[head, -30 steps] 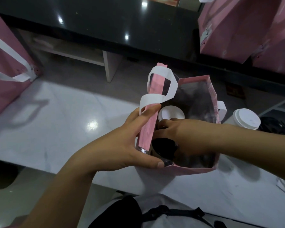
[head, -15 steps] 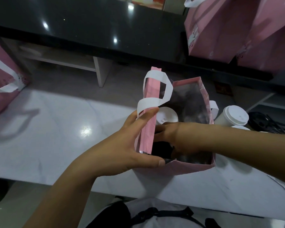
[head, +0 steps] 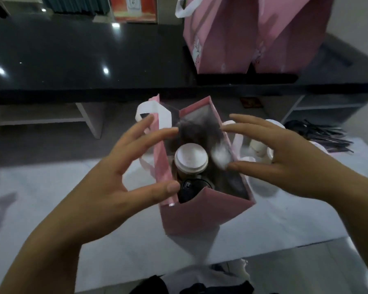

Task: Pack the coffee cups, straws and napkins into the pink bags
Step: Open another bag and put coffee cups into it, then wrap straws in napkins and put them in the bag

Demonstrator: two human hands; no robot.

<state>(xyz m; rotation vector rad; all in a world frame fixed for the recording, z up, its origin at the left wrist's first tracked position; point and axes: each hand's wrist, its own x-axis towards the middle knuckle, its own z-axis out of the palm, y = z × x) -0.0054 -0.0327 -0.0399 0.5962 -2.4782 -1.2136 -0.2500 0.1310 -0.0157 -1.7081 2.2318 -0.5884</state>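
Observation:
An open pink bag (head: 200, 213) with white handles stands on the white table (head: 51, 198). Inside it sit a coffee cup with a white lid (head: 191, 157) and a black-lidded cup (head: 189, 187) in front of it. My left hand (head: 123, 166) hovers at the bag's left side, fingers spread, thumb near the rim. My right hand (head: 285, 153) hovers at the bag's right side, fingers straight, holding nothing. More white-lidded cups (head: 258, 146) stand just right of the bag, partly hidden by my right hand.
Two more pink bags (head: 242, 35) stand on the black counter (head: 72, 56) behind. A bundle of dark straws (head: 319, 134) lies at the right. The table's front edge runs close to my body.
My right hand has come out of the bag and now hovers beside it. My left hand has let go of the bag's left wall and opened. The view tilted upward.

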